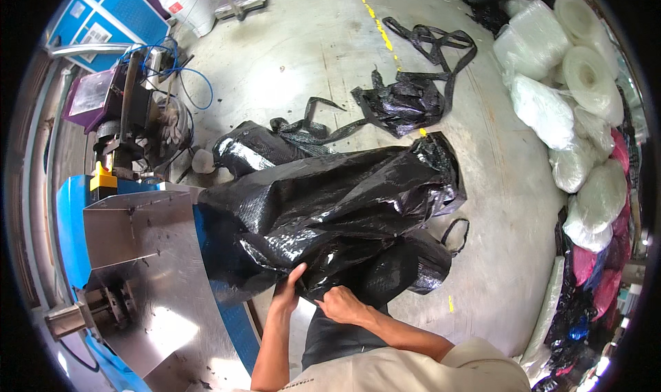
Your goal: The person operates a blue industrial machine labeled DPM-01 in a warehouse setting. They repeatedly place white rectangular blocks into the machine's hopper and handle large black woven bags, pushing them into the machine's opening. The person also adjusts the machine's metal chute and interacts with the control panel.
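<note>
A black plastic bag [323, 192] is gripped at its near edge by the left hand [286, 292] and right hand [342, 305]. The grey floor [513, 247] is flanked by a steel-and-blue machine [162, 275] and bundles [540, 110].

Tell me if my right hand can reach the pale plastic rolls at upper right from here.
Probably not: the right hand looks closed on the black sheeting, with a stretch of floor between it and the pale rolls.

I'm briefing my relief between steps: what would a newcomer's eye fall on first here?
The glossy black plastic sprawled across the middle, with the left hand and right hand at its near edge. Next, the translucent rolls piled at upper right and the blue-sided metal machine at left.
</note>
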`<state>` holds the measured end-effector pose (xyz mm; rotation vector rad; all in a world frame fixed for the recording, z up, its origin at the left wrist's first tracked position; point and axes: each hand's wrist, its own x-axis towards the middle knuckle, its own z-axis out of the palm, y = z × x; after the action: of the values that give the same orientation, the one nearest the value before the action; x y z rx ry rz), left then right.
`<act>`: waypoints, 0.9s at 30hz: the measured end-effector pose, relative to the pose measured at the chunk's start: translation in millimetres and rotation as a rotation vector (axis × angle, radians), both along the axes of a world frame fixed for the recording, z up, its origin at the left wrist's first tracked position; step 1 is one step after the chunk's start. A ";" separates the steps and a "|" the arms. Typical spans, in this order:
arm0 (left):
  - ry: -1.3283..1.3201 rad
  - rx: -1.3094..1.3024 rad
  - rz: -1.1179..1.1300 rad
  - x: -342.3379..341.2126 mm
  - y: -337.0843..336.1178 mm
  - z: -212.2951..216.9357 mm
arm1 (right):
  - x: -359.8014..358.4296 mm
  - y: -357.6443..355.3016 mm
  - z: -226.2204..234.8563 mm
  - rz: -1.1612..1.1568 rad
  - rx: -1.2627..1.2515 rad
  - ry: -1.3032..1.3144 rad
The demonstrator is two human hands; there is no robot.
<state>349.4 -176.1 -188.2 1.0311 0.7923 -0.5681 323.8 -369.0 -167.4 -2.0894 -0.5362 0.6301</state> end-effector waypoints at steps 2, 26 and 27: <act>0.049 -0.013 0.101 -17.9 -8.3 -41.2 | -6.9 -5.9 22.1 -0.032 0.003 0.053; -0.377 0.670 -0.282 -130.0 -12.4 237.6 | 143.4 -221.4 -133.8 -1.694 0.863 0.669; -0.382 0.729 -0.248 -122.3 -0.3 248.2 | 169.1 -225.0 -89.3 -1.541 1.199 0.621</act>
<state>227.1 -176.4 60.0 1.8647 0.5314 -0.2639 492.9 -594.0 -256.7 -0.6129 0.8656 -0.0773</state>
